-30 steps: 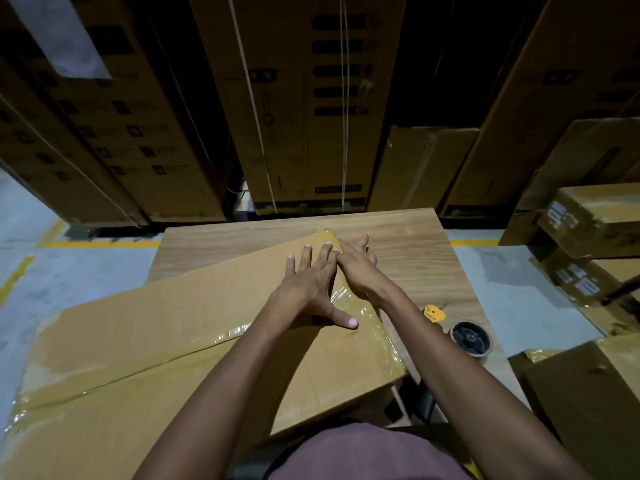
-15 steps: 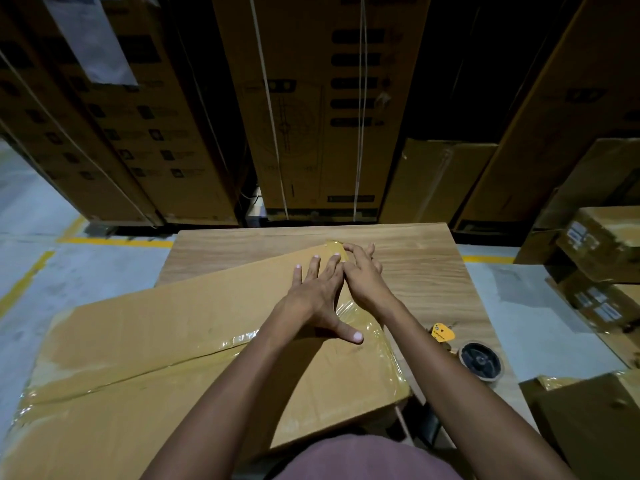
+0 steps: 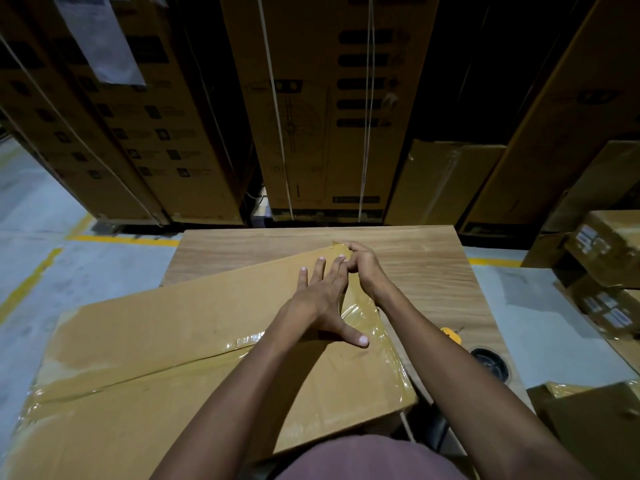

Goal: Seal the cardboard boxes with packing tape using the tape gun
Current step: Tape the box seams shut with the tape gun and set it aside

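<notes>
A large flat cardboard box [image 3: 166, 341] lies askew on a wooden table [image 3: 433, 271], overhanging its near left side. Glossy clear packing tape [image 3: 244, 341] runs along the middle seam and along the right edge up to the far corner. My left hand [image 3: 322, 299] presses flat on the box top by the taped edge, fingers spread. At the far corner, my right hand [image 3: 365, 268] has its fingers curled over the tape end. A yellow part [image 3: 450, 335], perhaps the tape gun, peeks out behind my right forearm.
A black round object [image 3: 491, 363] sits on the table's right side. Tall strapped cartons [image 3: 325, 109] stand behind the table. Smaller labelled boxes [image 3: 606, 244] are stacked at right, and another box [image 3: 588, 420] is at the near right. Grey floor with yellow lines lies to the left.
My right hand's fingers have gone from flat on the taped edge to curled at the far corner. The left hand stays pressed on the box top.
</notes>
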The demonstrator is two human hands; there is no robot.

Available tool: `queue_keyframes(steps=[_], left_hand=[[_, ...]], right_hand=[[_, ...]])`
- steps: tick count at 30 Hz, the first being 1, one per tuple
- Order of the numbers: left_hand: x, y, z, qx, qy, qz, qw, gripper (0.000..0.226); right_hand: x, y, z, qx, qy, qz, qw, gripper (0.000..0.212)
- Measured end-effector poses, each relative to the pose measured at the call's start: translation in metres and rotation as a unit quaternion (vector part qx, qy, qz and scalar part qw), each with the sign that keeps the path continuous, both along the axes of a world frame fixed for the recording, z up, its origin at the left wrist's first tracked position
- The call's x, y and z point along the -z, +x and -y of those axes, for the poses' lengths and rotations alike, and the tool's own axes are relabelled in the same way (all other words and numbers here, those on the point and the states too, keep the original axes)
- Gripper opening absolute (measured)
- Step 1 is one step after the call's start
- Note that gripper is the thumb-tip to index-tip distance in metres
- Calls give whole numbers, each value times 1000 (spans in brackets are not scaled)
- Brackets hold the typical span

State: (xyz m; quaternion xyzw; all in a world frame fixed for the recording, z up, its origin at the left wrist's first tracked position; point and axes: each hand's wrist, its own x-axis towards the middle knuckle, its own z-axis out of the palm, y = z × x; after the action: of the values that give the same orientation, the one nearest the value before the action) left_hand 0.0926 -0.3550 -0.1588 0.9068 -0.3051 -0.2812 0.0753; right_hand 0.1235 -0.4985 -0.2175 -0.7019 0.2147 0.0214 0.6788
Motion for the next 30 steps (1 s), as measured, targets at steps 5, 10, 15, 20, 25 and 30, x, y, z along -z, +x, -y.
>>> queue_keyframes(steps=[5,10,15,20,25,30], left_hand=[[1,-1,1,-7,-5,5,1000,159],[1,0,1,-7,4,8,1000,157],[2,1,2,-8,6,12,1000,156],[2,-1,2,-2,8,13,1000,156],[2,-3,0,-5,0,12,1000,155],[5,-2,-3,-7,-22,18,1000,155]], right_hand=[[-19,-5,-5,22,-14,-17,1000,32],[-23,2,-2,-7,-78,-11,997,33],[-30,8,3,-10,-82,-38,996,31],[-25,2,0,13,-5,-52,999,28],[-38,26,-11,33,-62,-130,989,20],[-37,27,-11,15,-50,-131,990,30]])
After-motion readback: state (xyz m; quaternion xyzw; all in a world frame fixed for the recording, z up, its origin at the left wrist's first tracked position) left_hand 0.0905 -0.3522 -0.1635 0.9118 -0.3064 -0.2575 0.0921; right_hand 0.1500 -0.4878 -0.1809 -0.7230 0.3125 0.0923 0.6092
